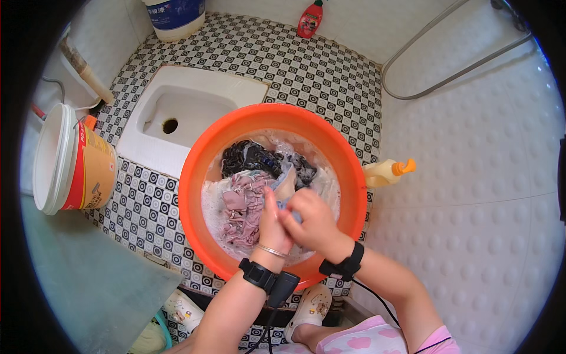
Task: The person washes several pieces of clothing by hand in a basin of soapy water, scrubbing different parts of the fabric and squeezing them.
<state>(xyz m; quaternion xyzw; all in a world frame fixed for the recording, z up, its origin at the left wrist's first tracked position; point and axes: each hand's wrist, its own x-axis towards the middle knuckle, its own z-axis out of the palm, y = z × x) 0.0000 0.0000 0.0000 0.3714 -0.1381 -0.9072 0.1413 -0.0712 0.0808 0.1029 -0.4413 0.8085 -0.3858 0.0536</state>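
Note:
A large orange basin (199,147) holds soapy water and several wet garments. Over it my left hand (274,227) and my right hand (315,221) press together, gripping part of a pale blue and whitish garment (287,183) between them. My right fingers are curled into a fist, and a bit of blue cloth shows beside them. My left thumb points up, with its other fingers partly hidden. Just left of my hands lies a bunched pink garment (243,206) with ruffles. Dark clothes (250,158) sit behind it, partly in the suds.
A white squat toilet (138,144) lies behind and left of the basin. An orange and white bucket (97,168) stands at left, a blue and white pail (175,17) behind. A yellow pump bottle (383,173) touches the right side; a red bottle (310,20) stands at the back wall. A shower hose (413,96) hangs right.

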